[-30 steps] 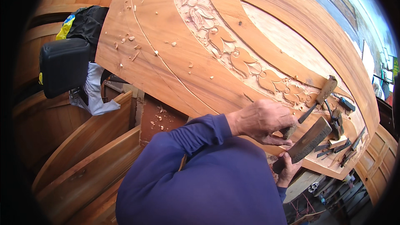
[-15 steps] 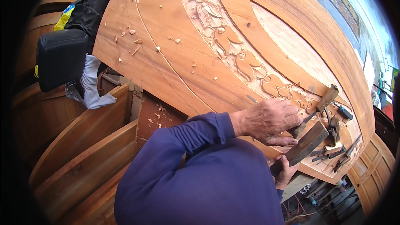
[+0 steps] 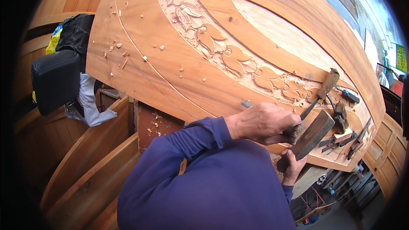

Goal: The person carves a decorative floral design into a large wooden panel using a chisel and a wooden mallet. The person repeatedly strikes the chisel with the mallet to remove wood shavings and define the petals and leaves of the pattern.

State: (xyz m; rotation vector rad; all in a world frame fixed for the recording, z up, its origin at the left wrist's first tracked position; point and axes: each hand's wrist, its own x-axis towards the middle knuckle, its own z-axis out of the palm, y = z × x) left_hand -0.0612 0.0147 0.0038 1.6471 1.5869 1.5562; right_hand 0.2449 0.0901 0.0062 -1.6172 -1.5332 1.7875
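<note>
My left hand (image 3: 262,123) is closed around a chisel lying near the panel's front edge. The worn wooden handle end (image 3: 293,134) sticks out past my fingers, and a grey metal tip (image 3: 246,103) shows on the other side. My right hand (image 3: 294,167) grips a dark, flat-sided wooden mallet (image 3: 314,134) by its lower end, tilted up to the right. Beneath is a large wooden panel (image 3: 140,85) with a curved band of carved flowers and leaves (image 3: 240,61). Beyond my left hand lies another wooden-handled chisel (image 3: 329,83).
Several carving tools (image 3: 345,140) lie at the panel's right corner, with a dark-handled tool (image 3: 350,96) behind them. Wood chips (image 3: 119,46) are scattered on the left. A black padded seat (image 3: 55,81) and curved boards (image 3: 96,145) stand left of the panel.
My left hand has gone from spread fingers to a closed grip on the chisel. The mallet stays in my right hand. My view has shifted slightly to the right.
</note>
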